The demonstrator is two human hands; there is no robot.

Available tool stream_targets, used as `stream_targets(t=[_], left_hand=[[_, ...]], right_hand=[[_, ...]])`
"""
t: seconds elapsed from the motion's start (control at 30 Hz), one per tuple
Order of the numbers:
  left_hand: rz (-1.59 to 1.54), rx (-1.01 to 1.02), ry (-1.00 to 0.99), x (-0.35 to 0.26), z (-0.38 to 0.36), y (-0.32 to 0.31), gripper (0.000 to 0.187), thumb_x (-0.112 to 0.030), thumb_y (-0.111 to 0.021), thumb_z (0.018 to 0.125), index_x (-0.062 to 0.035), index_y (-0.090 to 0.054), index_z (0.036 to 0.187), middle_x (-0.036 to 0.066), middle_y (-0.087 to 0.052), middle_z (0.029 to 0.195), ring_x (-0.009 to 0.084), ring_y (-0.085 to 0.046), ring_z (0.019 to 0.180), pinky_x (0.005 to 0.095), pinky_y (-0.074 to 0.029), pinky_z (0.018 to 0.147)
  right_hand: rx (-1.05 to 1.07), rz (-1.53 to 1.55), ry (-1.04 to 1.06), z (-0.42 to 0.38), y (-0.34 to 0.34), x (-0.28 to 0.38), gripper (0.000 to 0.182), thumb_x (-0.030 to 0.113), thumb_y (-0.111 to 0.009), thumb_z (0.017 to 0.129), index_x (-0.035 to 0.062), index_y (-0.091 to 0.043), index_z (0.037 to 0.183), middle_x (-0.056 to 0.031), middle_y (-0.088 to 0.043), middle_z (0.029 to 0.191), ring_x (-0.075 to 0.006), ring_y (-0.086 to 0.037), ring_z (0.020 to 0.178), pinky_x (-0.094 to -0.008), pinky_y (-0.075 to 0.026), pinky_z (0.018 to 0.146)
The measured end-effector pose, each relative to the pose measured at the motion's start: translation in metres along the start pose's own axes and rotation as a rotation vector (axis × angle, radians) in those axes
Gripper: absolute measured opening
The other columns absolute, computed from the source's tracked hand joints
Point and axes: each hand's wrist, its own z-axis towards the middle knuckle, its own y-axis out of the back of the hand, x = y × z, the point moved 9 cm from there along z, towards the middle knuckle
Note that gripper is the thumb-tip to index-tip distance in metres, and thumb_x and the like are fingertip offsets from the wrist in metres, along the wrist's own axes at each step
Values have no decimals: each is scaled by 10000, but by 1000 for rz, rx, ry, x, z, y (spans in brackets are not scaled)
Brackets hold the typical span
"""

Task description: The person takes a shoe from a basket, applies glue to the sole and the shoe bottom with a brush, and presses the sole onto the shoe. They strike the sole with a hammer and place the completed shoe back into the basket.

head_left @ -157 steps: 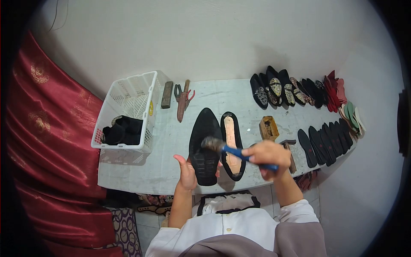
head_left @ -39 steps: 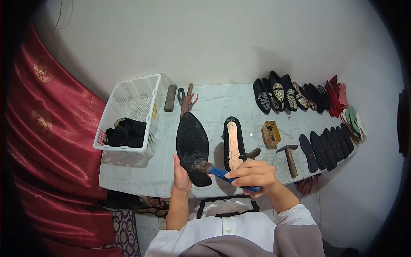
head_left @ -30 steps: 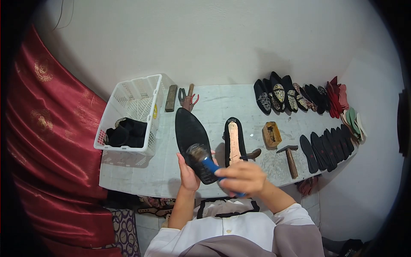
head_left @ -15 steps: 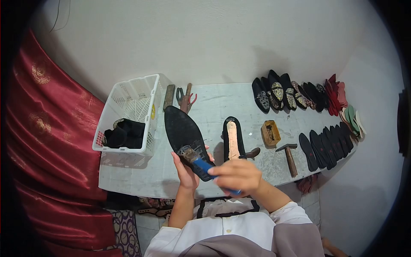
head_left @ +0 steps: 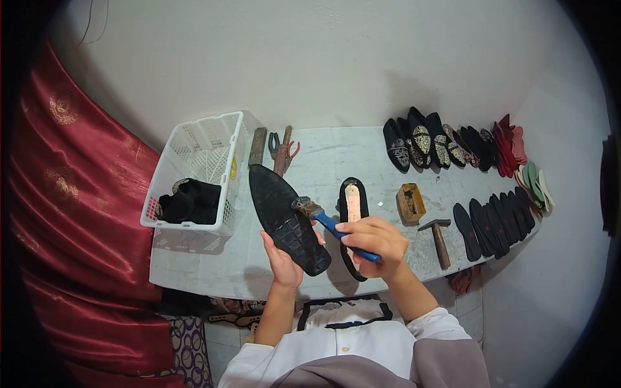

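My left hand [head_left: 284, 266] grips a black shoe sole [head_left: 277, 207] near its heel end, the pointed toe tilted up and away. Glossy wet-looking marks cover the sole's scored lower half. My right hand [head_left: 380, 247] is closed around the blue handle of a brush [head_left: 331, 226]. The brush's clumped bristles are at the sole's right edge, near its middle. Beneath my right hand lies a black shoe [head_left: 353, 202] with its pale tan underside facing up, partly hidden by the hand and brush.
A white plastic basket [head_left: 228, 223] with black shoes stands left, beside pliers [head_left: 284, 152] and a flat block [head_left: 257, 147]. To the right are a small yellowish container [head_left: 411, 204], a hammer [head_left: 440, 242], a row of black soles [head_left: 479, 226] and finished-looking shoes [head_left: 420, 139].
The brush has moved from the sole's lower middle up and right to its edge. My right hand has shifted right. The sole stays in my left hand.
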Motion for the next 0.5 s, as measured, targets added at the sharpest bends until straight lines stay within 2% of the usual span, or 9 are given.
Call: stream_targets(t=[0.1, 0.13, 0.2, 0.27, 0.3, 0.4, 0.43, 0.47, 0.5], left_hand=[[-25, 3, 58, 7, 1, 0, 783, -676, -132, 886, -40, -509, 1144, 119, -595, 988, 238, -594, 778, 363, -477, 703], [-33, 4, 83, 11, -1, 0, 781, -674, -130, 888, -41, -512, 1139, 119, -595, 988, 240, -595, 784, 364, -478, 704], [-39, -6, 92, 13, 0, 4, 771, -665, -128, 893, -39, -512, 1130, 121, -597, 973, 246, -593, 796, 362, -478, 709], [19, -106, 69, 7, -1, 8, 770, -663, -127, 895, -36, -514, 1120, 123, -598, 963, 249, -592, 796, 363, -478, 710], [5, -71, 62, 6, 0, 4, 769, -658, -121, 897, -35, -515, 1118, 121, -598, 956, 247, -592, 794, 361, -477, 712], [-40, 32, 36, 4, 0, -8, 766, -641, -104, 906, -30, -516, 1113, 116, -599, 936, 239, -592, 789, 355, -475, 717], [-23, 28, 54, 6, 0, -9, 764, -638, -101, 908, -30, -516, 1113, 114, -600, 931, 237, -591, 786, 355, -472, 721], [-6, 23, 75, 8, 0, -10, 762, -634, -99, 910, -30, -516, 1113, 111, -600, 927, 235, -590, 783, 355, -469, 726], [12, 20, 97, 10, 0, -11, 760, -631, -96, 912, -30, -516, 1113, 108, -601, 922, 233, -589, 780, 355, -466, 731]], right_hand=[[159, 72, 47, -1, -17, 23, 260, 116, -662, 639, 13, -648, 878, -154, -657, 946, -251, -620, 656, -317, -514, 570], [248, 129, 103, -5, -25, 31, 176, 115, -683, 722, 22, -645, 866, -156, -662, 948, -256, -622, 701, -318, -518, 597], [257, 125, 141, -3, -25, 34, 172, 153, -675, 756, 19, -643, 859, -164, -666, 932, -257, -634, 697, -327, -519, 604], [125, 172, -12, 2, -8, 10, 189, 190, -657, 793, 11, -639, 852, -174, -670, 903, -263, -647, 694, -326, -519, 597], [51, 39, -10, 3, 1, 5, 194, 195, -642, 812, 5, -635, 847, -181, -672, 877, -271, -656, 689, -330, -520, 590], [66, -19, -1, -1, 3, 6, 185, 185, -641, 812, 4, -633, 850, -179, -669, 891, -271, -653, 682, -328, -522, 584], [129, 45, 43, -4, -3, 15, 308, 77, -679, 596, 9, -641, 894, -165, -658, 943, -269, -619, 671, -325, -514, 575], [198, 58, 81, -6, -12, 24, 190, 178, -660, 787, 4, -633, 856, -187, -661, 924, -264, -643, 676, -321, -521, 584], [227, 70, 115, -8, -15, 29, 192, 181, -661, 786, 7, -632, 863, -186, -662, 924, -263, -642, 676, -319, -519, 580]])
